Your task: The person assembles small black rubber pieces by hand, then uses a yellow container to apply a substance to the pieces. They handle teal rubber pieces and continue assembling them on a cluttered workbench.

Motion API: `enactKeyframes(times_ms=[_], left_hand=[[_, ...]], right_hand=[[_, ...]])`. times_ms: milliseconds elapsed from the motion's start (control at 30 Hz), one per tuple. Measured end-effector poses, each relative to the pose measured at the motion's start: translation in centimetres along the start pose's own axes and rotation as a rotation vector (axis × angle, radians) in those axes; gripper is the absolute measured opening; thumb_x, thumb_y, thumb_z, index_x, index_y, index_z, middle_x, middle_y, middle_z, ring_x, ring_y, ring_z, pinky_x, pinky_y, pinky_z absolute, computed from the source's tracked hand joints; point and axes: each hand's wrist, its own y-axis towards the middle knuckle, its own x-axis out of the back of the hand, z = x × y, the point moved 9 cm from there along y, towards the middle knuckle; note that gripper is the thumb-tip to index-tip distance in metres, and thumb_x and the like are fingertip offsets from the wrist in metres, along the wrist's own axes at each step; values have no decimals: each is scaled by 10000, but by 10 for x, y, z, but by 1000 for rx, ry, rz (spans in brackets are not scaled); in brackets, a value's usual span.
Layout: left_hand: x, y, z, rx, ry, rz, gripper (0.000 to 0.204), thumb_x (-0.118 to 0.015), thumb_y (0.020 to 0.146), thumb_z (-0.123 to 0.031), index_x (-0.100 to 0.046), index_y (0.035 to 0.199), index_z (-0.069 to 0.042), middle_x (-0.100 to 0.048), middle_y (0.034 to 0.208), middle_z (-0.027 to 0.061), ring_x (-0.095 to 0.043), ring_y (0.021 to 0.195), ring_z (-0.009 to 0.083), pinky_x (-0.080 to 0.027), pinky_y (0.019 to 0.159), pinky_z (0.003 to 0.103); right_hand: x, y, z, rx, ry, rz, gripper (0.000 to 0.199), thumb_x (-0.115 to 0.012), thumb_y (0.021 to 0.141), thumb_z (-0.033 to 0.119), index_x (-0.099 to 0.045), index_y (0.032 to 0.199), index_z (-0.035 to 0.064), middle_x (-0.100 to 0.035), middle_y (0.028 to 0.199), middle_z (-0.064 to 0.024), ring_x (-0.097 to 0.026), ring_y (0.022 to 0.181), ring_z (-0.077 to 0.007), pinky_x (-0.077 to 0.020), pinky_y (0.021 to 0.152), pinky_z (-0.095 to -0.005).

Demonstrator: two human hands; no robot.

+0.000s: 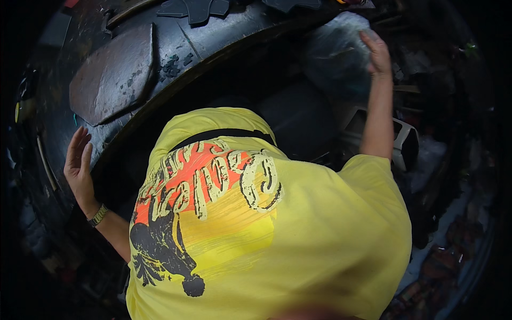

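At the upper right, my right hand point(377, 56) has its fingers closed on the edge of a translucent plastic bag point(338, 50). What the bag holds, if anything, is too dark to make out. On the left, my left hand point(80, 168) is held up with its fingers stretched out and nothing in them, a metal-banded watch on that wrist. It is close to the near edge of a dark worktable point(224, 40). A worn brown-black board point(114, 74) with angled corners lies on the table, just beyond that hand.
Black flat cut pieces point(197, 9) lie at the table's far side, and small dark scraps point(172, 65) sit beside the board. A white-framed object point(406, 140) stands by my right forearm. Dim clutter and crumpled plastic point(429, 154) spread along the right.
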Motion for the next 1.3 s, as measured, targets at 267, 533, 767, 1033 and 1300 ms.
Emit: enactKeyframes(times_ms=[267, 533, 767, 1033, 1300], left_hand=[[-52, -3, -8, -12, 19, 157, 430, -668, 967, -40, -601, 1392, -30, -641, 1369, 111, -615, 1250, 215, -476, 1067, 341], [-49, -39, 13, 73, -51, 76, 430, -668, 959, -14, -596, 1383, 0, -656, 1324, 101, -632, 1187, 174, -491, 1027, 308], [-78, -47, 10, 112, -185, 134, 448, -664, 946, 15, -590, 1387, -7, -638, 1339, 98, -627, 1176, 171, -498, 1006, 304], [-95, -60, 15, 193, -205, 171, 461, -676, 932, 12, -595, 1385, -15, -639, 1332, 95, -616, 1195, 181, -495, 1013, 323], [-101, -55, 11, 226, -253, 234, 460, -667, 931, 29, -591, 1383, -8, -633, 1335, 96, -612, 1205, 183, -495, 1015, 314]], right_hand=[[-203, -42, -72, 23, -866, 581, 361, -771, 870, 393, -747, 1052, 81, -750, 948, -129, -723, 906, -265, -544, 817, -392], [-265, -64, -97, 140, -973, 469, 363, -772, 837, 340, -738, 1022, 29, -730, 1034, -213, -681, 1016, -416, -533, 896, -488], [-293, -3, -162, 216, -1148, 406, 451, -501, 989, 388, -681, 1245, 64, -679, 1262, -189, -650, 1142, -388, -506, 979, -457], [-321, -51, -144, 308, -1282, 645, 376, -532, 965, 260, -689, 1217, 29, -663, 1259, -245, -656, 1136, -400, -498, 1000, -480], [-320, -8, -165, 338, -1203, 518, 411, -498, 1010, 295, -668, 1264, 20, -665, 1264, -224, -652, 1156, -359, -504, 998, -460]])
